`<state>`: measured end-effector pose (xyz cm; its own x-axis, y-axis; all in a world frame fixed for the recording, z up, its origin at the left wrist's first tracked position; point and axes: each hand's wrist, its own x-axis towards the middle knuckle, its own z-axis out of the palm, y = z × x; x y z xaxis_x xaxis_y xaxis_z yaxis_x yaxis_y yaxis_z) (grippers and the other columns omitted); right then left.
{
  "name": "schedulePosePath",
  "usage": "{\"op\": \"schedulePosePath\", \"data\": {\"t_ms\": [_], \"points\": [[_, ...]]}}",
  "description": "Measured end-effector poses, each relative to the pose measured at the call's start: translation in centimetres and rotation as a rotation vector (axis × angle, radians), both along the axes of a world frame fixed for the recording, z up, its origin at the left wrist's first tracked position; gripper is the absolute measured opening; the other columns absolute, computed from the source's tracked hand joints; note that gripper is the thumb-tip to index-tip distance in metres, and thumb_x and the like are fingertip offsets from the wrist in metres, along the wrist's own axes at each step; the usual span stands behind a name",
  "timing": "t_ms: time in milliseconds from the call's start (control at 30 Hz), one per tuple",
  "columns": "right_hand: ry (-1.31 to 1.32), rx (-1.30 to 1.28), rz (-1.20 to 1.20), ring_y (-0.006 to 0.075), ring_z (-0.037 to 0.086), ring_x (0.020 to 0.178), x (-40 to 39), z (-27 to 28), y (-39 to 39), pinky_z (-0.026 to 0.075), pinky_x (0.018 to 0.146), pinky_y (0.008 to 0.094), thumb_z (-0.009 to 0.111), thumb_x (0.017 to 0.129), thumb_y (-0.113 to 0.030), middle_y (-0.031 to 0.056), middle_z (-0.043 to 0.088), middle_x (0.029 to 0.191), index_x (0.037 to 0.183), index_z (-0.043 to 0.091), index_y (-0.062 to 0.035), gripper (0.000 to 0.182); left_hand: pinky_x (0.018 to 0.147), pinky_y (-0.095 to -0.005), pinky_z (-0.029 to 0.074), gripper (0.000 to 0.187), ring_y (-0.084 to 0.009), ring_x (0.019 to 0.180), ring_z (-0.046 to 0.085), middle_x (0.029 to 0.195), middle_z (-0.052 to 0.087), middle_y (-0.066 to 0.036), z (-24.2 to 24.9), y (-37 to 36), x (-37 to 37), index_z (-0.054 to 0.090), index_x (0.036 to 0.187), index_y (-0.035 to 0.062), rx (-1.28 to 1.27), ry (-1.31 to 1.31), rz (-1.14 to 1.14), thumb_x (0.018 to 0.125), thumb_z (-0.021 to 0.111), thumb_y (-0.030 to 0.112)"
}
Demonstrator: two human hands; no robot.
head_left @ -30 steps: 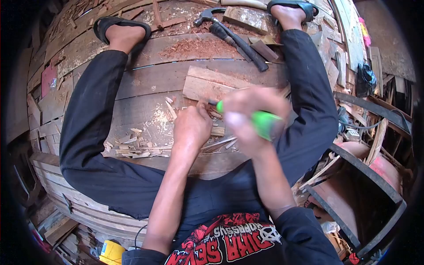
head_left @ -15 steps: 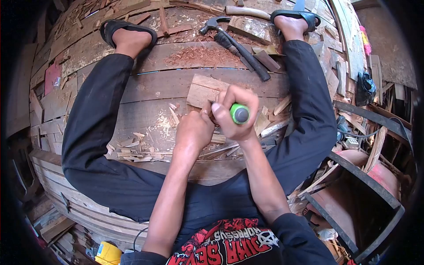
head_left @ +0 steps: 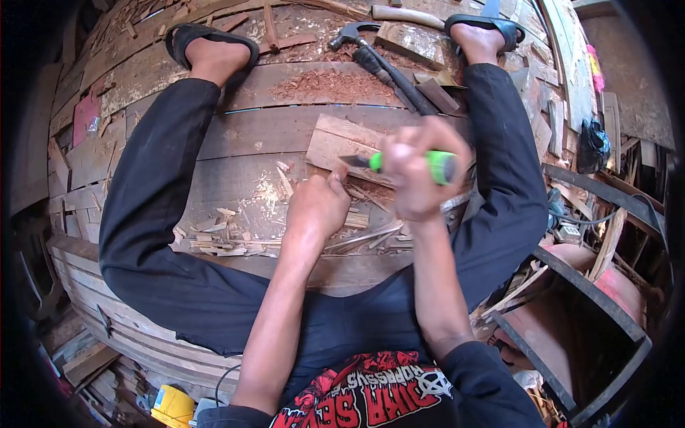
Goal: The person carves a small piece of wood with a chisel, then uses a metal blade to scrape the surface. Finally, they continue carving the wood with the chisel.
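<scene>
A flat wooden board lies on the floorboards between my legs. My left hand is closed at its near edge, thumb up against the wood, its other fingers partly hidden. In my right hand, blurred by motion, is a green-handled tool with a short dark pointed blade. The fist wraps its handle, and the blade points left, overlapping the board close to my left thumb. Long wood slivers lie just below the hands.
A claw hammer and a dark-handled tool lie beyond the board, beside a wood block. Reddish shavings cover the planks there. A dark metal frame stands at right; a yellow container is at lower left.
My right hand has swung to the right with the green-handled tool, turning it from end-on to sideways so the blade shows. My left hand stays at the board.
</scene>
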<state>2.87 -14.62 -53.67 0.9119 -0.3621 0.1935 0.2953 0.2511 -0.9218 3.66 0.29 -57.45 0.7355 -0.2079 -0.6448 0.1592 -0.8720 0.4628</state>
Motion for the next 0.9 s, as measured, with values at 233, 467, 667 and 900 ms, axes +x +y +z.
{"op": "schedulePosePath", "data": {"t_ms": [233,467,667,900], "points": [[-0.097,-0.283,-0.034,0.0102,0.048,0.055,-0.6,1.0,0.5,0.039,0.050,0.0267,0.061,0.085,-0.002,0.0021,0.054,0.064,0.069,0.050,-0.0076,0.020,0.092,-0.0535,0.054,0.049,-0.0500,0.097,0.068,0.094,0.068,-0.036,0.0,-0.2,0.1,0.075,0.096,-0.0067,0.063,0.076,0.027,0.102,0.046,0.032],[-0.131,0.086,-0.022,0.0079,0.043,0.051,0.0,2.2,-0.9,0.038,0.045,0.0251,0.059,0.082,0.003,0.0022,0.048,0.063,0.069,0.042,-0.0065,0.023,0.091,-0.0537,0.054,0.037,-0.0481,0.098,0.068,0.098,0.070,-0.032,-0.2,0.0,0.3,0.072,0.120,0.0128,0.123,0.109,0.013,0.103,0.043,0.028],[-0.138,-0.152,0.036,0.0070,0.037,0.047,-0.8,2.5,-0.2,0.035,0.050,0.0253,0.052,0.091,-0.005,-0.0013,0.043,0.059,0.079,0.041,-0.0113,0.017,0.090,-0.0541,0.054,0.045,-0.0487,0.096,0.068,0.092,0.068,-0.035,0.2,0.4,0.0,0.074,0.101,-0.0058,0.009,0.077,0.034,0.102,0.048,0.031],[-0.021,-0.167,0.070,0.0083,0.036,0.050,-0.9,1.6,1.8,0.036,0.050,0.0274,0.058,0.085,0.004,0.0023,0.045,0.061,0.069,0.040,-0.0061,0.026,0.091,-0.0540,0.052,0.048,-0.0508,0.095,0.068,0.090,0.067,-0.037,-2.3,1.4,-0.4,0.073,0.097,-0.0084,-0.089,0.039,0.131,0.102,0.048,0.032]]}}
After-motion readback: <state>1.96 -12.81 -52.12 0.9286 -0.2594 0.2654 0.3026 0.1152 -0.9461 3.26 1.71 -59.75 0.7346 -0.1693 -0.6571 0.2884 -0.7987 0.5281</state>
